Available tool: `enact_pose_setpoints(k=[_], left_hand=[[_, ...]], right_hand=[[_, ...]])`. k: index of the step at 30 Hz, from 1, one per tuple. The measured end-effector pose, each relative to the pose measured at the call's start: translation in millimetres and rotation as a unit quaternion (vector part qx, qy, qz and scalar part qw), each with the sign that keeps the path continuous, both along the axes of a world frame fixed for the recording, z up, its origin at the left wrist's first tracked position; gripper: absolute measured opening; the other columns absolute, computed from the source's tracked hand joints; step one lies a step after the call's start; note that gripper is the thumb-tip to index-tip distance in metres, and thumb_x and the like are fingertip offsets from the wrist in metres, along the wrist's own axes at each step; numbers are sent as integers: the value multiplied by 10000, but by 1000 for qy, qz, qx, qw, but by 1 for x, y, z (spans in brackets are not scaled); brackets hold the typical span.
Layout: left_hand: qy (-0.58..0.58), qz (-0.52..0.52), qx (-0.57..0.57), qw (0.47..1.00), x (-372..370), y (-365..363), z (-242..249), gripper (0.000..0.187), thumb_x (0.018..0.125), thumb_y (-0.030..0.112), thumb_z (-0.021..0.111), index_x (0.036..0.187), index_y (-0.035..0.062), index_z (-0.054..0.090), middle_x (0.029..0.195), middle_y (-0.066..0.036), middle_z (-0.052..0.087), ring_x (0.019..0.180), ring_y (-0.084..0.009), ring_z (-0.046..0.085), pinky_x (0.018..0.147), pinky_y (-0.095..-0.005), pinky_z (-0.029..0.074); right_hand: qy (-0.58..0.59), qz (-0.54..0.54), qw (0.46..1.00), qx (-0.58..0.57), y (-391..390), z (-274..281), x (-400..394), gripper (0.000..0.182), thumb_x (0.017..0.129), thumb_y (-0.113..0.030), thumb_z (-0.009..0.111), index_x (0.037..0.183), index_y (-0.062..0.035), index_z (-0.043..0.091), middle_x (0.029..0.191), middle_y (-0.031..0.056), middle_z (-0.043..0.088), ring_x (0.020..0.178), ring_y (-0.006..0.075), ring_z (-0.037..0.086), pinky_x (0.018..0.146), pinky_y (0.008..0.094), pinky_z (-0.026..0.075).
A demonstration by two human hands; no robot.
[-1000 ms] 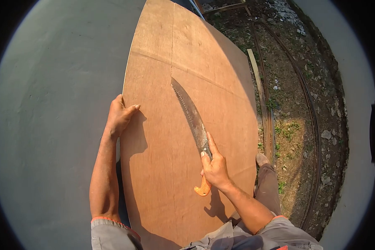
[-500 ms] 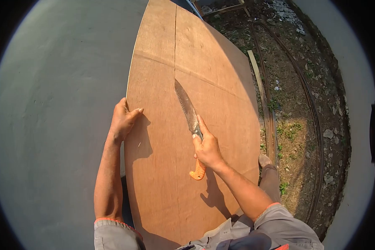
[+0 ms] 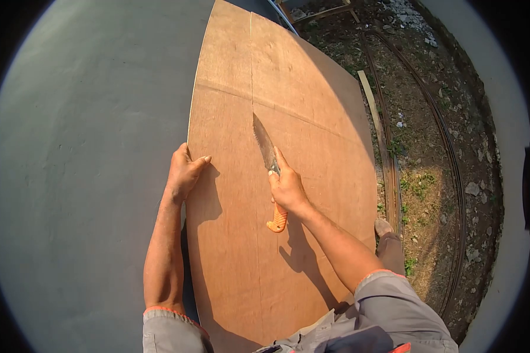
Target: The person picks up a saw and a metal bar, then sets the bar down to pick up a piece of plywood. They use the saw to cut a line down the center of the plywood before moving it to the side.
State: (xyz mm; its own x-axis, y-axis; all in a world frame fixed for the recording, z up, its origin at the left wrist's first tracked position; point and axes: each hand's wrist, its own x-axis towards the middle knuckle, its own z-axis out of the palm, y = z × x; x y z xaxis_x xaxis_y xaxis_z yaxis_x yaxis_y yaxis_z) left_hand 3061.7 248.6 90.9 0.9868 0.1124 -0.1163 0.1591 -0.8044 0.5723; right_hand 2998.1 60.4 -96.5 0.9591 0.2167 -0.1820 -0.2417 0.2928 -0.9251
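Observation:
A pruning-style hand saw (image 3: 264, 144) with an orange handle is gripped in my right hand (image 3: 290, 189), index finger stretched along the base of the blade. Its toothed blade slants forward, and the tip end sits in a straight cut in a large plywood sheet (image 3: 318, 159). From there the cut runs to the far edge, and a faint line continues toward me. My left hand (image 3: 186, 172) clasps the sheet's left edge, thumb on top and fingers hidden underneath.
A grey wall or floor surface (image 3: 100, 165) borders the sheet on the left. Right of it lie a wooden strip (image 3: 368, 97), long thin rods (image 3: 450, 147) and rubble on grassy soil. A wooden frame (image 3: 324, 13) stands at the far end. A foot (image 3: 383, 227) shows beside the sheet.
My right hand has pushed the saw forward, so less of the blade shows above the plywood. My left hand keeps its hold on the edge. The whole view has shifted slightly.

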Motion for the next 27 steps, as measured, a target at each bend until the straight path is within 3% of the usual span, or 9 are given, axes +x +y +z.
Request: enact_pose_setpoints(k=[2,6,8,13,16,19,20,25,27], left_hand=[[-5,4,-13,1000,1,5,-4,392,924,55,707,1261,-77,554,1141,-202,710,962,-229,724,841,-374,604],[-2,3,-25,1000,0,6,-5,401,925,58,706,1268,-78,548,1139,-200,709,964,-230,724,837,-373,606],[12,7,-13,1000,0,6,-3,406,926,61,706,1274,-74,547,1137,-195,710,959,-229,724,832,-369,607],[-9,-13,-35,999,3,8,-5,421,926,66,717,1282,-77,544,1133,-185,707,948,-214,717,836,-358,602],[3,10,-20,1000,-2,4,-8,412,926,65,714,1276,-75,548,1123,-184,708,936,-211,718,828,-358,604],[-1,10,-10,1000,3,8,-3,389,925,62,702,1262,-69,557,1108,-192,713,917,-223,728,804,-368,613],[7,5,-8,1000,2,7,-4,387,925,62,704,1259,-69,559,1108,-192,713,919,-223,728,804,-367,613],[-21,-20,-34,999,3,5,-3,377,926,70,715,1244,-69,569,1113,-193,712,914,-222,728,801,-363,612],[-18,-20,-2,1000,3,4,-5,381,925,69,715,1247,-70,567,1113,-190,712,915,-221,728,802,-361,613]], right_hand=[[-11,-7,999,-49,14,3,9,714,1016,-55,476,1672,-88,196,1011,107,673,528,133,595,518,323,553],[-133,-118,982,-66,-1,-27,-99,714,1017,-53,480,1671,-88,197,1088,119,688,517,132,587,524,322,554],[-42,-83,995,31,-15,-24,-112,714,1014,-51,482,1670,-88,202,1174,132,689,533,132,597,523,320,553],[33,-46,996,63,10,7,-8,713,1010,-51,491,1666,-83,214,780,51,575,505,131,554,485,338,524],[-22,-79,997,14,30,-11,-30,721,1009,-52,485,1668,-79,194,785,57,573,518,136,567,487,338,524],[-45,-104,992,49,6,-21,-139,737,1005,6,459,1677,-94,172,1307,175,655,565,110,580,521,303,565],[-46,-104,992,47,5,-22,-138,737,1005,6,459,1677,-94,172,1307,175,655,565,110,580,521,303,565],[-2,-53,997,53,11,5,-22,691,1023,-65,483,1660,-62,213,759,67,609,495,136,565,492,335,534],[-12,-57,998,29,20,4,-12,688,1023,-68,483,1656,-54,212,736,61,587,495,142,566,491,342,531]])
